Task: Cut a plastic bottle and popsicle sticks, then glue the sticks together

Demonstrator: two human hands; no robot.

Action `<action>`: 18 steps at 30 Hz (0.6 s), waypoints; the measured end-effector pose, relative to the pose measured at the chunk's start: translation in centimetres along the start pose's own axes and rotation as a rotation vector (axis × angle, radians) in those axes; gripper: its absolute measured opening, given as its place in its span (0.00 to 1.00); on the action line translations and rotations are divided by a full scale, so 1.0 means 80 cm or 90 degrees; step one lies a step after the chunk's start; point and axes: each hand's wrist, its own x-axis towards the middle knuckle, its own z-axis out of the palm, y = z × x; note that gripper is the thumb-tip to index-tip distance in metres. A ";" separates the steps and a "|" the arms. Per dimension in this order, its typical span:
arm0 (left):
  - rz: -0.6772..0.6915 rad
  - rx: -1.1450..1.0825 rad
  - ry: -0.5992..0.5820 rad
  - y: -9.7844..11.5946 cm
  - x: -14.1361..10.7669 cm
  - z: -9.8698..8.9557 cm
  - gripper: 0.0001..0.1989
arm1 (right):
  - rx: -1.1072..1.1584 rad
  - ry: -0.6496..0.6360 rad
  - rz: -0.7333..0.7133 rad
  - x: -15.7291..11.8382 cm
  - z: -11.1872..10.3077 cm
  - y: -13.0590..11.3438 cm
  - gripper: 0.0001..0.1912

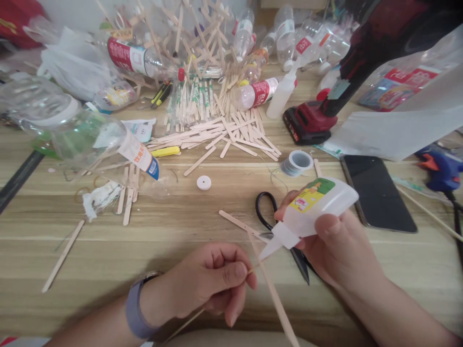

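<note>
My left hand (220, 279), closed in a pinch, grips a thin wooden stick (186, 323) that passes through the fingers toward the table's near edge. In my right hand (336, 236) is a white glue bottle (318, 205) with a yellow and green label, tilted so its nozzle points down and left. The nozzle tip is by the thin stick's end, where a flat craft stick (277, 294) crosses it; I cannot tell whether they touch. Behind lie another craft stick (238, 222) and black-handled scissors (265, 209), partly hidden by the bottle and right hand.
A phone (378, 193), a tape roll (297, 163) and a red-black power tool (311, 120) stand or lie right. A craft stick pile (231, 132) sits behind, with plastic bottles (260, 92) around. A large clear bottle (90, 140) lies left; a glue gun (443, 166) is far right.
</note>
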 end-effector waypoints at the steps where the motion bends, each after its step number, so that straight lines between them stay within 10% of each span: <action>1: 0.002 -0.001 -0.005 0.000 0.000 0.000 0.21 | 0.003 0.000 -0.002 0.001 0.000 0.000 0.20; 18: 0.035 -0.019 -0.011 -0.004 -0.001 -0.003 0.15 | -0.010 0.007 0.027 -0.003 0.000 -0.002 0.21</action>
